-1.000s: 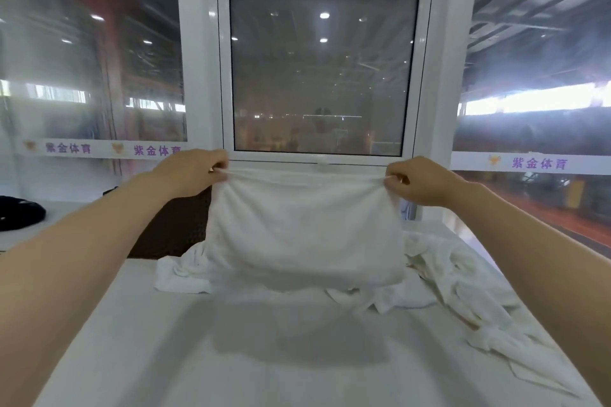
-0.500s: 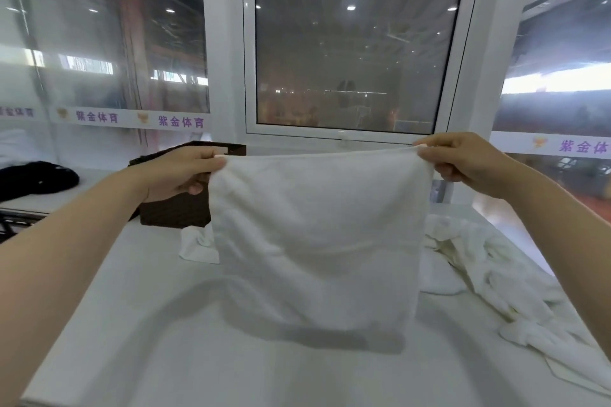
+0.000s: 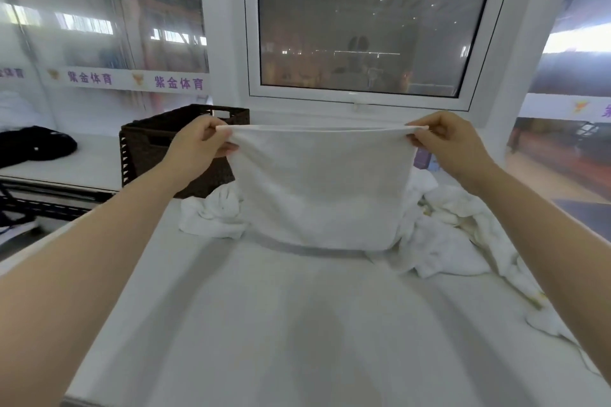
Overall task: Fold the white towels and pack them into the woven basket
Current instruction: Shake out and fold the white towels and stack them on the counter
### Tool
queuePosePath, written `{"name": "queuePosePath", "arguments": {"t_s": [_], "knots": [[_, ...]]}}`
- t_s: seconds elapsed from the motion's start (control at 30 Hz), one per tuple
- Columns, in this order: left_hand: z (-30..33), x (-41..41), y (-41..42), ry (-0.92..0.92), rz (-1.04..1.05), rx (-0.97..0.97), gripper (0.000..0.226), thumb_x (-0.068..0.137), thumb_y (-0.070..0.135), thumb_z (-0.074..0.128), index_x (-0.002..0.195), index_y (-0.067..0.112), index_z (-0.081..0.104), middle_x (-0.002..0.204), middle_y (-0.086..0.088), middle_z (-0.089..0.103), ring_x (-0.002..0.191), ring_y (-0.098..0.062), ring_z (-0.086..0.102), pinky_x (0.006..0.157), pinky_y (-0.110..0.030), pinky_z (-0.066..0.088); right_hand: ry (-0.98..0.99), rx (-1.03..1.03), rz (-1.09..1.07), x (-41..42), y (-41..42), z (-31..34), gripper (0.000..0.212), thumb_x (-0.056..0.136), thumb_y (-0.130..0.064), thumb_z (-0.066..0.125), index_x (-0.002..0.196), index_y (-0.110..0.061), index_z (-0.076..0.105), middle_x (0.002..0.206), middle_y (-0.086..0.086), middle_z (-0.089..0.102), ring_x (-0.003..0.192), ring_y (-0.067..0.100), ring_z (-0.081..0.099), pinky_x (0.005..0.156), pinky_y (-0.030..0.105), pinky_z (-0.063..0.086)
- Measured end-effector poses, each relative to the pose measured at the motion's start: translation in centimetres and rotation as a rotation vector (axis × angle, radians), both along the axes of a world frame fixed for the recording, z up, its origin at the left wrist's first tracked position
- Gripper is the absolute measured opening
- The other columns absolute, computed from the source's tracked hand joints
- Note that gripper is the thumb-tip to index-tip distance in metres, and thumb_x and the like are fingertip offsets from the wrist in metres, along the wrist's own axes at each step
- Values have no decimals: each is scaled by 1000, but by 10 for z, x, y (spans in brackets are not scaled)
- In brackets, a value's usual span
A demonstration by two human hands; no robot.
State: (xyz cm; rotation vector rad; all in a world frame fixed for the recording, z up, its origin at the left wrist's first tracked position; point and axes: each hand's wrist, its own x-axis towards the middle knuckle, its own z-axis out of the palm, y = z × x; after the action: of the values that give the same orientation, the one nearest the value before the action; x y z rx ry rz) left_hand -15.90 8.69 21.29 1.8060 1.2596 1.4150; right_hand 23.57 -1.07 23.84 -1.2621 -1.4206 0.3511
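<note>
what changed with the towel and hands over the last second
The held towel was raised clear of the table half a second ago; now its bottom edge has come back down to the white table. Nothing was let go: the left hand and right hand still pinch its top corners. The woven basket and the heap of loose towels stayed put.

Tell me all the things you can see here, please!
Held towel: one, white, hanging spread above the table between both hands.
Loose towels: a crumpled pile, white, on the table behind and right of the held one; number unclear.
Woven basket: one, dark brown, far left of the table.
Table: one, white, in front.
Window: one, white frame, behind the table.
Black bundle: one, on the left side surface.
Left hand: pinches the towel's upper left corner.
Right hand: pinches the upper right corner.
</note>
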Motion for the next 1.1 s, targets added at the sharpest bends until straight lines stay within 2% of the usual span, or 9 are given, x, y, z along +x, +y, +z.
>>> {"name": "queuePosePath", "arguments": {"t_s": [0.2, 0.33, 0.43, 0.53, 0.67, 0.8, 0.87, 0.97, 1.1], "knots": [[-36, -5, -26, 26, -52, 38, 15, 99, 19, 56, 104, 6, 59, 97, -1, 68, 89, -9, 70, 80, -20, 57, 15, -45, 136, 7, -23, -29, 9, 95, 0, 58, 93, -7, 64, 99, 7, 72, 90, 18, 69, 84, 23, 55], [-92, -26, -56, 169, -147, -131, 8, 95, 19, 62, 91, 12, 63, 80, -1, 73, 78, -15, 72, 71, -21, 56, -45, -292, 243, 14, -45, -74, 6, 92, 0, 61, 96, 3, 64, 100, 16, 72, 95, 30, 69, 88, 32, 57], [-133, -46, -74, 373, -270, -350, 13, 87, 26, 73, 77, 21, 65, 67, 0, 65, 64, -15, 64, 68, -29, 49, -174, -560, 353, 19, -63, -114, 2, 91, -2, 64, 92, -1, 66, 90, 15, 72, 89, 35, 67, 84, 38, 55], [-163, -62, -90, 569, -378, -543, 37, 70, 54, 77, 79, 21, 63, 74, 1, 62, 69, -10, 53, 69, -30, 39, -240, -831, 520, 21, -81, -146, 6, 90, -7, 67, 95, -3, 67, 83, 8, 70, 83, 25, 64, 80, 33, 52], [-176, -72, -105, 635, -495, -696, 22, 88, 45, 68, 92, 24, 64, 98, 2, 70, 98, -12, 62, 85, -32, 40, -256, -1013, 640, 14, -97, -165, 1, 89, -10, 70, 89, -11, 69, 76, 4, 64, 83, 23, 65, 85, 35, 53], [-169, -70, -110, 645, -567, -771, 22, 86, 45, 65, 95, 24, 67, 74, 6, 52, 73, -6, 45, 72, -26, 31, -355, -1205, 789, 7, -98, -159, 6, 89, -11, 69, 86, -16, 69, 76, 4, 62, 82, 19, 65, 84, 31, 52], [-167, -68, -109, 621, -580, -809, 10, 95, 29, 62, 94, 21, 68, 69, 14, 54, 68, -1, 48, 69, -19, 35, -397, -1234, 823, 4, -94, -153, 7, 90, -11, 67, 87, -16, 67, 76, 6, 59, 80, 18, 63, 83, 29, 51], [-167, -69, -108, 526, -552, -794, 14, 98, 25, 58, 92, 18, 68, 73, 9, 61, 71, -3, 55, 69, -12, 42, -384, -1140, 783, 5, -85, -146, 6, 91, -9, 66, 89, -14, 67, 77, 5, 59, 78, 18, 61, 80, 29, 50], [-171, -59, -92, 320, -391, -686, 18, 99, 26, 54, 88, 23, 68, 83, 0, 69, 80, -10, 64, 78, -26, 50, -185, -881, 621, 7, -62, -148, 8, 93, -6, 61, 99, -2, 65, 83, 4, 67, 81, 16, 63, 80, 30, 51]]}}
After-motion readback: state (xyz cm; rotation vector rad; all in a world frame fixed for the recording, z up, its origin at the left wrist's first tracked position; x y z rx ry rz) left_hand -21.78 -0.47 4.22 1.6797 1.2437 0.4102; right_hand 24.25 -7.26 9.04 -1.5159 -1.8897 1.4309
